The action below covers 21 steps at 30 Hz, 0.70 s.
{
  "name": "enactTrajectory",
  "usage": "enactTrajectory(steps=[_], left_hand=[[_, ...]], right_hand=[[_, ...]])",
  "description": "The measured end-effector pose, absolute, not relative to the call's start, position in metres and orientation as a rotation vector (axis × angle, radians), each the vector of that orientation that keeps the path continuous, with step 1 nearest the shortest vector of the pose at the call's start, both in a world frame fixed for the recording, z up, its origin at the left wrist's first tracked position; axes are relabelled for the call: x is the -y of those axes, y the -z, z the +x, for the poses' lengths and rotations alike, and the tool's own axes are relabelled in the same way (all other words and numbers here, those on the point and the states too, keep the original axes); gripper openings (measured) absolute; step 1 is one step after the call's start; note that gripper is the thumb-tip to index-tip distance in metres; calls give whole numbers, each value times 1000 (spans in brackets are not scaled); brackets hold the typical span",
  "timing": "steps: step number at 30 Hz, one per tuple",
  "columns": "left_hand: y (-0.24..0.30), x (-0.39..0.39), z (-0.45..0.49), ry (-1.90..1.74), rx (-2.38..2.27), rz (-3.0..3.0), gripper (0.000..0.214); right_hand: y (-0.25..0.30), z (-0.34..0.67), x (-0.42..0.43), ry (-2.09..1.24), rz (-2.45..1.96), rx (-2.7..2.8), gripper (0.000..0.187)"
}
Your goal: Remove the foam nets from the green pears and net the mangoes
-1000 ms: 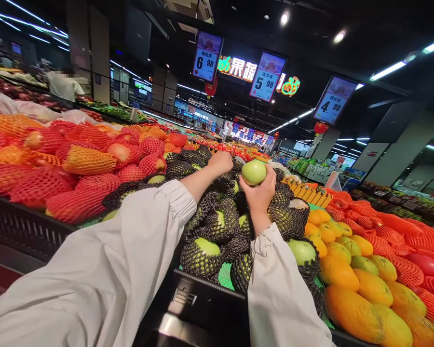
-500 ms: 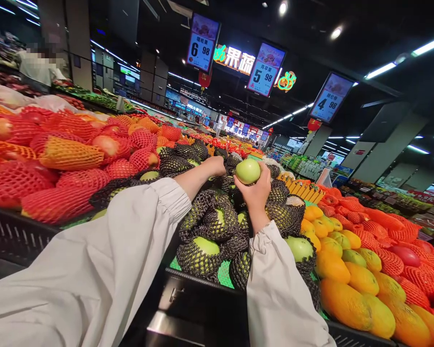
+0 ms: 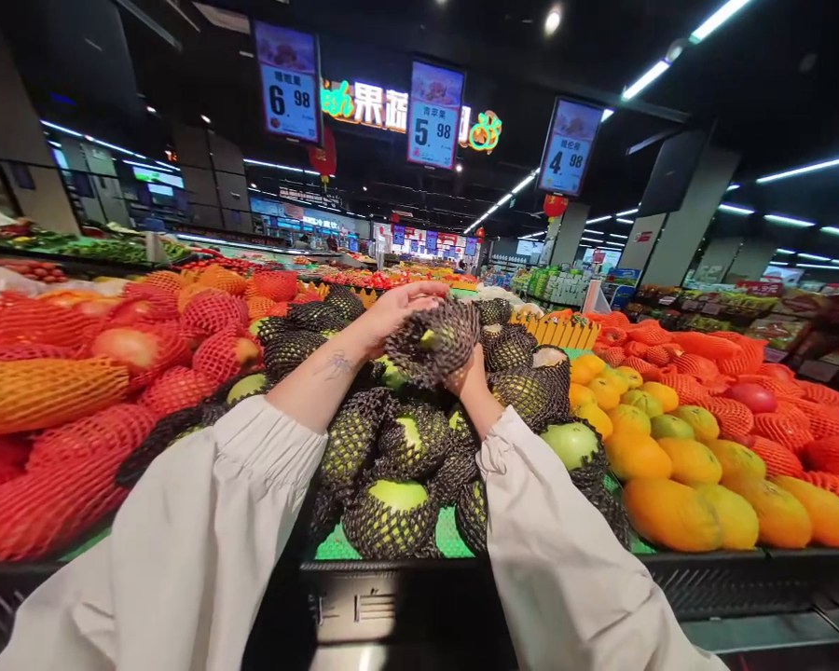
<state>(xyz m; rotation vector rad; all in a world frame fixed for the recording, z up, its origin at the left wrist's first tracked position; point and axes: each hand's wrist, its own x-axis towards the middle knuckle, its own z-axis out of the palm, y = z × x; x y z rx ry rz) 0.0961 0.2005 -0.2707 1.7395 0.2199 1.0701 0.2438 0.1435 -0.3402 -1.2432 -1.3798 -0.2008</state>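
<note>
Above the middle of the display, a green apple in a black foam net [image 3: 433, 343] is held between my two hands, with a little green skin showing through. My left hand [image 3: 400, 312] lies along the net's left and upper side, its fingers reaching over the top. From below and to the right, my right hand [image 3: 467, 375] grips the same apple; the net hides most of its fingers. Beneath them is a pile of green apples in black nets [image 3: 414, 438], one at the front [image 3: 391, 508] with its top bare.
Fruit in red and yellow nets [image 3: 112, 391] fills the left side. Yellow-orange mangoes [image 3: 671, 513] and red-netted fruit [image 3: 797, 401] lie to the right. A black tray edge [image 3: 391, 566] runs along the front. Price signs [image 3: 434, 116] hang overhead.
The apple, bare in my right hand before, now has a black net around it. My left hand has come up from the pile to the apple. The view has levelled and turned right.
</note>
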Motion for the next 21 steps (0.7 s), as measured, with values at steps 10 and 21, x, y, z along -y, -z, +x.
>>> enactTrajectory(steps=[10, 21], left_hand=[[280, -217, 92, -998, -628, 1817, 43], [289, -222, 91, -802, -619, 1691, 38]], right_hand=[[336, 233, -123, 203, -1110, 1487, 55], [336, 233, -135, 58, -1168, 1439, 49]])
